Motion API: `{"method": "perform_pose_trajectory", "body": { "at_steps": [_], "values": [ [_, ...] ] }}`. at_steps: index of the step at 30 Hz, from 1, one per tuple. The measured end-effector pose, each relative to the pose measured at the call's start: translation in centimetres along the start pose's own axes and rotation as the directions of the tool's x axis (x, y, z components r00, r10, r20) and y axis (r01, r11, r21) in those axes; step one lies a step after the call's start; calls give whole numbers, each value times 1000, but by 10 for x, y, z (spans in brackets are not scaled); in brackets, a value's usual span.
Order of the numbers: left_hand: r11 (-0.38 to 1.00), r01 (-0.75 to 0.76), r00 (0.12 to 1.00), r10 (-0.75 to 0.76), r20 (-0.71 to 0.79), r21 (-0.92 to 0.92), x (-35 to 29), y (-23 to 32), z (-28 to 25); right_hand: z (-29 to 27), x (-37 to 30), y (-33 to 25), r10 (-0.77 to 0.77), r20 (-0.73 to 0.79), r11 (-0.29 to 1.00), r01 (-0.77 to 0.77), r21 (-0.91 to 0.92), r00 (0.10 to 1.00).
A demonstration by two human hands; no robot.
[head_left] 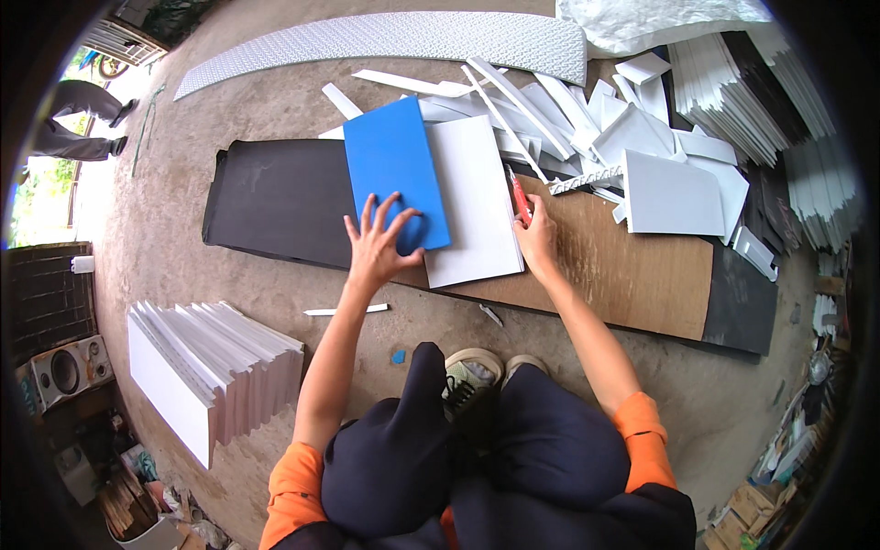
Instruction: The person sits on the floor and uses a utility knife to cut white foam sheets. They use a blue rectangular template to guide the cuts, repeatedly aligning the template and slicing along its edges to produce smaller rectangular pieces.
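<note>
My left hand [380, 238] rests with fingers spread on the lower edge of a blue rectangular board [392, 156]. The blue board overlaps the left side of a white foam sheet [472, 202]. My right hand [535, 236] is closed round a red-handled utility knife [521, 199], whose tip points away from me along the sheet's right edge. Beneath lie a brown wooden board [632, 266] and a black mat [284, 202]. Whether the blade touches the white sheet I cannot tell.
White offcuts [522, 110] are heaped beyond the board, with a loose white panel [674, 194] at right. A stack of white sheets [211, 367] stands at lower left. A long textured white strip [394, 46] lies at the back. Another person's legs [78, 124] show far left.
</note>
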State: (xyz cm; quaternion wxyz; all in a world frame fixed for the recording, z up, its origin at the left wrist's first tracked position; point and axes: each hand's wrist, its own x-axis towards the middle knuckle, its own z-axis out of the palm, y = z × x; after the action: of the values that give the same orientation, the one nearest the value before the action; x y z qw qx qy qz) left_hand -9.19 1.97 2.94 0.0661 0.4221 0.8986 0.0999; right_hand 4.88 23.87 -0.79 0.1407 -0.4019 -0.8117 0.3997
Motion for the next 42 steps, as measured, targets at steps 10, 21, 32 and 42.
{"method": "perform_pose_trajectory", "body": {
  "at_steps": [10, 21, 32, 42],
  "values": [
    [993, -76, 996, 72, -48, -94, 2, 50, 18, 5, -2, -7, -41, 3, 994, 40, 106, 999],
    [920, -123, 932, -21, -361, -371, 39, 89, -17, -107, -43, -42, -149, -158, 903, 199, 380, 976],
    [751, -575, 804, 448, -391, -324, 85, 138, -202, -192, -103, -60, -169, -197, 961, 206, 186, 966],
    [818, -529, 708, 572, -414, 226, 24, 163, -189, -221, -111, -88, -25, 133, 824, -55, 565, 991]
  ]
}}
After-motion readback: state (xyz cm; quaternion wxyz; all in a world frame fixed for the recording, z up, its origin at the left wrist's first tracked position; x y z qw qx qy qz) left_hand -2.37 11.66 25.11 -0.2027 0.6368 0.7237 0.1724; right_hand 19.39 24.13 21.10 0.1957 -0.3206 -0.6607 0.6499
